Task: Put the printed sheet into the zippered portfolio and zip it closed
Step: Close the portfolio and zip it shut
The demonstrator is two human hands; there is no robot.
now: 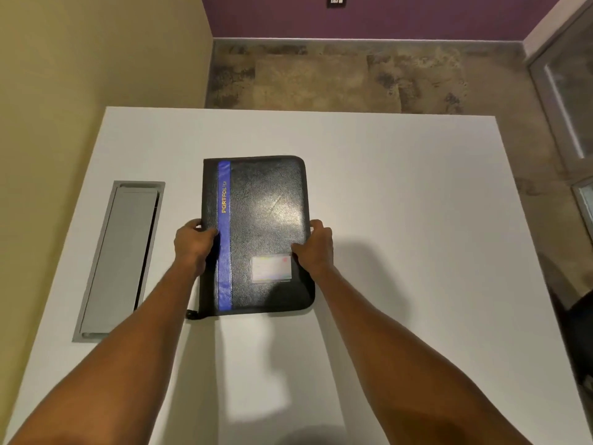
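hands: left hand [192, 244] and right hand [313, 248] grip portfolio [266, 220] sides | grey hatch [122, 258] left, on table [401, 220]

Arms outstretched, left hand [194, 243] and right hand [313, 248] grip opposite portfolio [263, 207] edges.

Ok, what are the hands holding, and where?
Both grip the black portfolio: left hand on its blue-striped left edge, right hand on its right edge.

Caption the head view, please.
Left hand and right hand grip the closed portfolio by its sides on the white table.
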